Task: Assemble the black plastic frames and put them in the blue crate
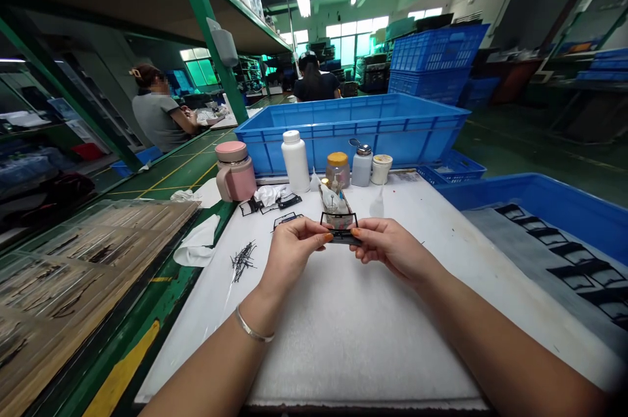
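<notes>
Left hand (292, 253) and right hand (392, 248) pinch a black frame (341, 234) between their fingertips; blue bin (534, 198) at 3 o'clock has more.

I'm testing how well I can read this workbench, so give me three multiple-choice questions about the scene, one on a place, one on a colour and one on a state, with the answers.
1. Where does the pink handled mug stand?
A. Inside the large blue crate
B. Left of the white plastic bottle
C. On the grey mat

2. What colour is the lid of the glass jar?
A. Blue
B. Pink
C. Orange-yellow

3. How is the dark rectangular frame held?
A. Between the left hand and the right hand
B. By one hand only
C. Not at all, it lies on the bench

Answers: 1 B, the mug stands just left of the bottle. 2 C, the lid shows orange-yellow. 3 A, fingertips of both hands meet the frame.
</notes>
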{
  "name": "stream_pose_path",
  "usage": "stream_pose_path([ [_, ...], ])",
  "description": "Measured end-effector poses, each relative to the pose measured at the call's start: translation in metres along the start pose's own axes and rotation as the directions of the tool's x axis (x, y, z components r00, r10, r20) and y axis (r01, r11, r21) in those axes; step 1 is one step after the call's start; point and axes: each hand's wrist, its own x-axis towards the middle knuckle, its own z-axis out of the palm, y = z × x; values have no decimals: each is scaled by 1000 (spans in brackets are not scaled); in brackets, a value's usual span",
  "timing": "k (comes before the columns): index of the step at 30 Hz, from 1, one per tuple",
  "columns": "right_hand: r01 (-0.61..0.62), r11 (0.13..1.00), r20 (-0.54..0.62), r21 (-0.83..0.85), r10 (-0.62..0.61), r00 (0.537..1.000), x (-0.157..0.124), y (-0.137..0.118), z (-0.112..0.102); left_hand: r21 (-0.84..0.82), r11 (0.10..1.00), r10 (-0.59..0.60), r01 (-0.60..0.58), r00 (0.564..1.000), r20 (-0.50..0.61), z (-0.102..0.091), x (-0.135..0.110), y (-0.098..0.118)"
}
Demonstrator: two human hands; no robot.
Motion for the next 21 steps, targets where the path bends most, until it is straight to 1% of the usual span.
stream_pose_path([
  [2,9,1000,-2,-20,-9,1000,0,2,0,13,1000,5,-5,1000,-11,0,0,1],
  [5,57,996,-6,-72,-58,998,0,5,0,30,999,15,-15,1000,-18,1,-1,1],
  [7,73,993,22,-94,-71,997,0,6,1,34,999,19,-19,1000,-11,2,-1,1],
  [11,48,997,86,-63,-42,995,0,7,4,26,999,29,-29,1000,0,3,0,0],
  [13,42,998,80,-45,-38,996,-1,6,5,42,997,72,-71,997,-17,1,1,-2],
  [18,23,999,39,-31,-22,999,-2,4,5,187,956,236,-224,971,-44,-3,1,-5],
  [21,9,1000,28,-10,-9,1000,-2,4,5,200,949,257,-244,965,-41,-3,0,-4],
])
